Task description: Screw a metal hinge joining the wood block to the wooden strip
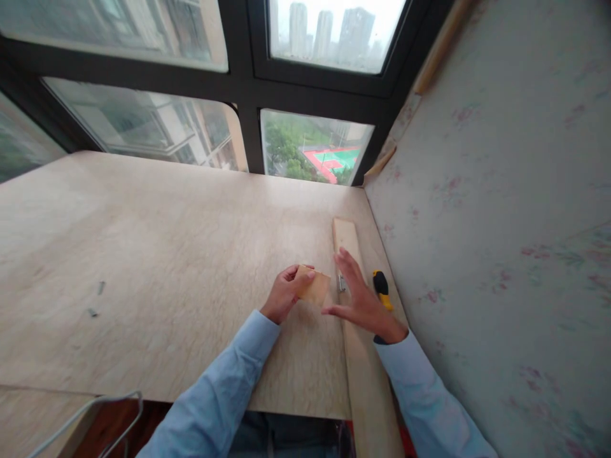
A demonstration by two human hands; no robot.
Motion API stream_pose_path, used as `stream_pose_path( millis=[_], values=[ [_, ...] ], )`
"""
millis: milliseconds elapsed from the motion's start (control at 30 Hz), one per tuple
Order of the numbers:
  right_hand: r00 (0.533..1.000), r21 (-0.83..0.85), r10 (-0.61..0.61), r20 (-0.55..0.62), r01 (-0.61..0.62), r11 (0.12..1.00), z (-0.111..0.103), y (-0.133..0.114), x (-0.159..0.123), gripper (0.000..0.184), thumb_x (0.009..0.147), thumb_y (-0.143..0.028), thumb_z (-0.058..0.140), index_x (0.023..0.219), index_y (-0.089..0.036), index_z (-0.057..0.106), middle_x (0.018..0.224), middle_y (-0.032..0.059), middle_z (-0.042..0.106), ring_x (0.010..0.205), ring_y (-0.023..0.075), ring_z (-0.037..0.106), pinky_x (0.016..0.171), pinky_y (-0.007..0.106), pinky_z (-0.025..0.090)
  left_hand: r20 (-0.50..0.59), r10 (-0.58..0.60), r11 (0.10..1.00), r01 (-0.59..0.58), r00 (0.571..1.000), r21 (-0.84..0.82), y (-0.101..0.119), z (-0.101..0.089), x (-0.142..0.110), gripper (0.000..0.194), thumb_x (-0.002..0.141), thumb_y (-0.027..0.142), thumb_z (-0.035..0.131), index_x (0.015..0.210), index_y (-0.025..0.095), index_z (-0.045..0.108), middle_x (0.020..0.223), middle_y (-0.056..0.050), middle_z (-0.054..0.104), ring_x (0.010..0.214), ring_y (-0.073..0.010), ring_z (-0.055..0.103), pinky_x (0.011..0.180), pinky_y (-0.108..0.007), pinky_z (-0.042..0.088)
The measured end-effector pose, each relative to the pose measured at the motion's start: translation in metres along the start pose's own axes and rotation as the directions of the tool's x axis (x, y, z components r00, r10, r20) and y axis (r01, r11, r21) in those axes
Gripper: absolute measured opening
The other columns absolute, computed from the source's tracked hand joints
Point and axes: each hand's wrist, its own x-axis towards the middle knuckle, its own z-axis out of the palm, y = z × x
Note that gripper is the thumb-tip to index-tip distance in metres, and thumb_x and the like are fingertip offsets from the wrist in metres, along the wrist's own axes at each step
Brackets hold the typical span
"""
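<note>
My left hand (285,291) is closed on a small tan sheet, maybe sandpaper (316,287), held just above the tabletop. My right hand (360,294) is open with fingers stretched out, hovering over a long narrow wooden strip (347,236) that runs along the table's right side. A small metal piece (342,282) lies on the strip beside my right fingers. A yellow-and-black tool handle (382,289) lies to the right of that hand, partly hidden by it.
The pale plywood tabletop (157,254) fills the view, with two small dark bits (95,302) at its left. A floral-papered wall (501,210) borders the right side. Windows (315,152) stand at the back. A metal frame (109,413) shows below the front edge.
</note>
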Motion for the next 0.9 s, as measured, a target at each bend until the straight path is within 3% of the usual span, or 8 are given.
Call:
stream_pose_path(
  millis=[100, 233, 400, 567, 733, 900],
  values=[
    [0.997, -0.121, 0.060, -0.058, -0.067, 0.990, -0.009, 0.024, 0.003, 0.086, 0.073, -0.051, 0.077, 0.145, -0.027, 0.037, 0.160, 0.0147, 0.022, 0.148, 0.0348, 0.021, 0.116, 0.059, 0.028, -0.085, 0.074, 0.996, -0.070, 0.994, 0.053, -0.003, 0.002, 0.010, 0.040, 0.066, 0.040, 0.081, 0.095, 0.017, 0.065, 0.086, -0.003, 0.068, 0.071, -0.0145, 0.063, 0.060, -0.024, 0.050],
    [0.997, -0.220, 0.068, 0.044, -0.056, 0.974, -0.003, 0.042, 0.002, 0.065, 0.068, -0.045, 0.082, 0.124, -0.023, 0.060, 0.156, 0.0151, 0.032, 0.145, 0.0377, 0.028, 0.114, 0.060, 0.031, -0.141, 0.117, 0.981, -0.093, 0.983, 0.171, -0.008, 0.004, 0.019, 0.037, 0.069, 0.043, 0.077, 0.091, 0.016, 0.064, 0.081, -0.002, 0.066, 0.068, -0.0147, 0.062, 0.057, -0.024, 0.049],
    [0.985, -0.257, 0.137, 0.103, -0.107, 0.961, 0.012, 0.049, 0.001, 0.059, 0.061, -0.039, 0.087, 0.114, -0.020, 0.064, 0.157, 0.0163, 0.028, 0.145, 0.0399, 0.026, 0.113, 0.061, 0.032, -0.171, 0.088, 0.971, -0.047, 0.981, 0.233, -0.011, 0.004, 0.023, 0.038, 0.068, 0.038, 0.077, 0.097, 0.017, 0.063, 0.082, -0.003, 0.067, 0.068, -0.0141, 0.062, 0.057, -0.022, 0.047],
    [0.977, -0.266, 0.174, 0.127, -0.135, 0.955, 0.012, 0.050, 0.005, 0.055, 0.059, -0.035, 0.088, 0.107, -0.019, 0.065, 0.152, 0.0186, 0.036, 0.142, 0.0400, 0.033, 0.111, 0.060, 0.036, -0.153, 0.009, 0.988, 0.015, 0.988, 0.155, -0.009, 0.000, 0.018, 0.050, 0.065, 0.036, 0.078, 0.107, 0.017, 0.059, 0.079, -0.003, 0.067, 0.065, -0.0132, 0.062, 0.057, -0.021, 0.045],
    [0.975, -0.267, 0.166, 0.146, -0.123, 0.956, 0.010, 0.052, 0.010, 0.049, 0.058, -0.033, 0.087, 0.100, -0.020, 0.066, 0.145, 0.0166, 0.044, 0.138, 0.0372, 0.039, 0.109, 0.056, 0.039, -0.130, -0.034, 0.996, 0.044, 0.991, 0.073, -0.006, -0.004, 0.018, 0.061, 0.063, 0.037, 0.079, 0.116, 0.018, 0.054, 0.089, -0.005, 0.068, 0.068, -0.0148, 0.064, 0.057, -0.023, 0.047],
    [0.977, -0.286, 0.170, 0.131, -0.127, 0.950, 0.012, 0.054, 0.015, 0.044, 0.057, -0.028, 0.087, 0.095, -0.020, 0.066, 0.144, 0.0154, 0.045, 0.137, 0.0377, 0.040, 0.108, 0.057, 0.041, -0.125, -0.042, 0.998, 0.049, 0.991, 0.049, -0.007, -0.005, 0.019, 0.060, 0.065, 0.032, 0.078, 0.118, 0.018, 0.054, 0.093, -0.006, 0.067, 0.069, -0.0146, 0.065, 0.057, -0.023, 0.049]
  ],
)
